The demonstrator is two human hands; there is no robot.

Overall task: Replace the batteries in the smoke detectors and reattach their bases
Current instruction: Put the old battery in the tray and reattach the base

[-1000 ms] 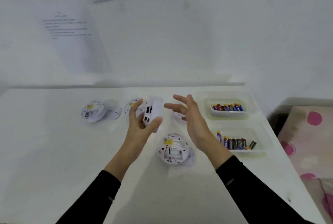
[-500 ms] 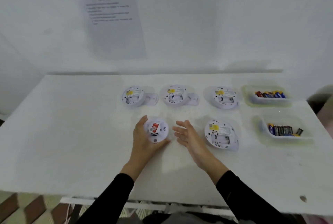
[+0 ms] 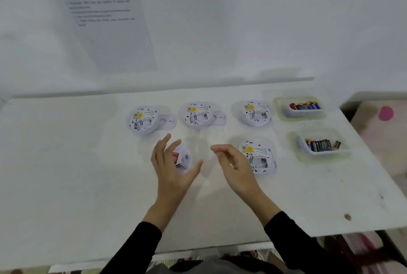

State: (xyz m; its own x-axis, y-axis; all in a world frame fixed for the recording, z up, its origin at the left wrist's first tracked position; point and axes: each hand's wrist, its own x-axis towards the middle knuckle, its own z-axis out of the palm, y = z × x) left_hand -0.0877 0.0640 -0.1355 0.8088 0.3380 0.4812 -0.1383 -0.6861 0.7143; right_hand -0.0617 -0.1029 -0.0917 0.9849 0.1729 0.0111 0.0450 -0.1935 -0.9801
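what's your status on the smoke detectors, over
Left grip holds round white plastic smoke detector with red sticker, tilted. Right grip open, empty. Nothing between the two.

Battery trays (image 3: 284,109) sit right of the detectors (image 3: 256,112).

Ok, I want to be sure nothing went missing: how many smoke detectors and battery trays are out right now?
Smoke detectors: 5. Four lie back up on the table, at and. One is held in the left hand.
Battery trays: 2, far and near.
Total: 7
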